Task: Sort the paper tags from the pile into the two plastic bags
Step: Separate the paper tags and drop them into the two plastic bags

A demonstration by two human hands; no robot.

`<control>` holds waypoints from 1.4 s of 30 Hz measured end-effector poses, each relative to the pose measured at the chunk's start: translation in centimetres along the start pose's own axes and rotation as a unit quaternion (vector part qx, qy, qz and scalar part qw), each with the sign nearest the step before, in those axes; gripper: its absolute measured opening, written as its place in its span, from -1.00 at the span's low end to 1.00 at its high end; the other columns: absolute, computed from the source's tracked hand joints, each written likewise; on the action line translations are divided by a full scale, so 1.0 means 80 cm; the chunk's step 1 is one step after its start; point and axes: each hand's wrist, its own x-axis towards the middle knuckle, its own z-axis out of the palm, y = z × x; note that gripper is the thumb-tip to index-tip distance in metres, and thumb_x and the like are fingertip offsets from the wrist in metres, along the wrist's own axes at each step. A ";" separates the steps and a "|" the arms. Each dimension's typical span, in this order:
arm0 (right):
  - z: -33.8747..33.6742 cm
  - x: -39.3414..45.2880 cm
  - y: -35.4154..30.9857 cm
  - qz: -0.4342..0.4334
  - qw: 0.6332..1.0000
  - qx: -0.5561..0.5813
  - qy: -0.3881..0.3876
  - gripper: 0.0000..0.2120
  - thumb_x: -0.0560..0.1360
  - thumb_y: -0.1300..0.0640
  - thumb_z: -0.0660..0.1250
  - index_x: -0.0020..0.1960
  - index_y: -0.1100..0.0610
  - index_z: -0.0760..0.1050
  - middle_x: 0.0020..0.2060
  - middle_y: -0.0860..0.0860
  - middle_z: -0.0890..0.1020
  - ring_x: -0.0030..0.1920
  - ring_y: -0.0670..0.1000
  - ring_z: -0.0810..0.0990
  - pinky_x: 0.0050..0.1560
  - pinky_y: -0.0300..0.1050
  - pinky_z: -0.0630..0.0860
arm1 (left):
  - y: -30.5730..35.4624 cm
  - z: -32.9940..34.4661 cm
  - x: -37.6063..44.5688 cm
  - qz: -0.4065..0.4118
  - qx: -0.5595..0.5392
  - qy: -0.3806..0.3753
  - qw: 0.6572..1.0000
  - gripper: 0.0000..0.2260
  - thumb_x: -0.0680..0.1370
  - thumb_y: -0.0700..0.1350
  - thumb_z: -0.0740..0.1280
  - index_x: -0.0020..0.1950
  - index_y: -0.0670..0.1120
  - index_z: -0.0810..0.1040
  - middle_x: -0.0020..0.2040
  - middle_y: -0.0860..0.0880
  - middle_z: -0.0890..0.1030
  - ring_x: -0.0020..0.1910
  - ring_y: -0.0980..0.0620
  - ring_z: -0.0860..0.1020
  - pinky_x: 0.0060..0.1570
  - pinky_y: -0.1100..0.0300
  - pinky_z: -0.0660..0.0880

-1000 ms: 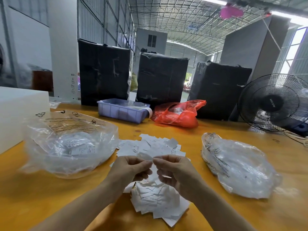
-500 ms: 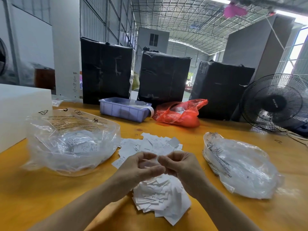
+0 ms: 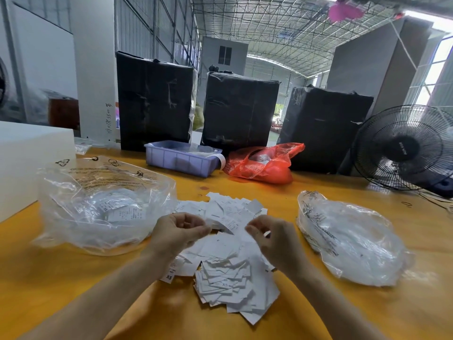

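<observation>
Between the two clear crinkly plastic bags (image 3: 105,207) (image 3: 348,239) on the yellow desk (image 3: 49,278): loose heap of small white paper tags (image 3: 228,266), too many to count. Featherlight, thin, floppy, prone to sticking together, so best pinched one by one at an edge. Just above the heap, left hand (image 3: 176,231) and right hand (image 3: 272,239), two total, fingers curled; can't tell what each pinches.
</observation>
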 end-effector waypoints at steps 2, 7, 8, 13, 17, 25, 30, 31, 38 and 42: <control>0.018 -0.005 -0.003 -0.018 0.998 -0.017 -0.061 -0.71 0.49 0.02 0.38 0.14 0.16 0.60 0.02 0.02 0.66 0.01 -0.07 0.58 0.05 -0.21 0.51 | -0.002 -0.001 0.003 0.008 0.004 0.016 1.000 -0.87 0.32 -0.33 0.51 -0.26 -0.19 0.59 -0.43 0.00 0.57 -0.39 0.07 0.49 -0.32 0.22 0.42; 0.048 -0.003 -0.026 -0.078 0.977 -0.134 -0.144 -0.53 0.49 -0.21 0.27 0.23 0.10 0.53 0.21 0.00 0.58 0.27 -0.02 0.40 0.25 -0.15 0.36 | -0.006 -0.003 0.008 0.049 0.021 0.041 0.998 -0.84 0.30 -0.27 0.54 -0.28 -0.14 0.57 -0.48 0.06 0.58 -0.44 0.16 0.52 -0.32 0.26 0.45; 0.050 -0.002 -0.030 -0.097 0.967 -0.175 -0.159 -0.56 0.49 -0.21 0.25 0.16 0.10 0.57 0.16 0.01 0.59 0.24 0.00 0.42 0.22 -0.08 0.39 | -0.007 -0.003 0.009 0.053 0.023 0.045 0.997 -0.83 0.29 -0.27 0.55 -0.28 -0.13 0.57 -0.48 0.06 0.58 -0.45 0.18 0.53 -0.33 0.26 0.45; 0.040 0.000 -0.030 -0.098 0.962 -0.190 -0.168 -0.67 0.54 -0.03 0.20 -0.15 0.18 0.60 -0.08 0.04 0.64 0.02 0.01 0.51 0.12 -0.02 0.42 | -0.010 -0.009 0.012 0.047 0.028 0.056 0.997 -0.80 0.27 -0.26 0.56 -0.24 -0.14 0.57 -0.46 0.06 0.60 -0.42 0.16 0.55 -0.28 0.22 0.48; 0.031 0.003 -0.018 -0.125 0.969 -0.119 -0.180 -0.78 0.57 0.16 0.24 -0.02 0.23 0.63 -0.04 0.08 0.67 0.01 0.03 0.57 0.05 -0.15 0.44 | -0.010 -0.010 0.012 0.051 0.041 0.058 0.996 -0.79 0.25 -0.24 0.56 -0.23 -0.15 0.57 -0.45 0.05 0.60 -0.43 0.18 0.56 -0.35 0.27 0.45; 0.017 0.004 -0.007 0.157 0.963 0.206 -0.079 -0.80 0.50 0.27 0.32 -0.28 0.32 0.55 -0.37 0.10 0.57 -0.34 -0.03 0.52 -0.30 -0.14 0.47 | -0.008 -0.008 0.009 0.063 0.057 0.045 0.995 -0.80 0.27 -0.18 0.54 -0.21 -0.18 0.59 -0.41 0.01 0.63 -0.42 0.17 0.57 -0.38 0.31 0.47; -0.002 0.007 -0.010 0.297 0.819 0.480 -0.099 -0.93 0.48 0.34 0.34 -0.18 0.31 0.56 -0.28 0.16 0.68 -0.27 0.04 0.67 -0.29 -0.20 0.59 | -0.010 -0.005 0.008 0.046 0.041 0.027 0.998 -0.89 0.36 -0.23 0.49 -0.16 -0.17 0.61 -0.24 -0.12 0.68 -0.22 -0.02 0.61 -0.24 0.24 0.53; -0.004 0.007 -0.012 0.302 0.806 0.498 -0.102 -0.95 0.46 0.35 0.35 -0.18 0.31 0.56 -0.28 0.16 0.68 -0.27 0.05 0.68 -0.29 -0.20 0.59 | -0.010 -0.004 0.007 0.047 0.046 0.023 0.998 -0.88 0.37 -0.26 0.49 -0.15 -0.16 0.61 -0.22 -0.11 0.67 -0.21 -0.01 0.61 -0.25 0.24 0.53; -0.009 0.006 -0.019 0.289 0.782 0.539 -0.116 -0.92 0.31 0.31 0.42 -0.19 0.27 0.56 -0.27 0.16 0.68 -0.29 0.03 0.67 -0.27 -0.20 0.60 | -0.005 0.004 0.001 0.054 0.055 0.006 0.997 -0.79 0.30 -0.28 0.54 -0.13 -0.15 0.61 -0.26 -0.05 0.66 -0.29 0.09 0.60 -0.29 0.30 0.54; -0.010 0.007 -0.021 0.297 0.805 0.507 -0.086 -0.92 0.45 0.33 0.36 -0.19 0.18 0.54 -0.33 0.06 0.67 -0.34 -0.05 0.61 -0.29 -0.22 0.52 | -0.004 0.008 -0.002 0.045 0.048 -0.006 0.998 -0.74 0.26 -0.33 0.55 -0.12 -0.18 0.61 -0.34 -0.02 0.66 -0.34 0.13 0.63 -0.32 0.34 0.55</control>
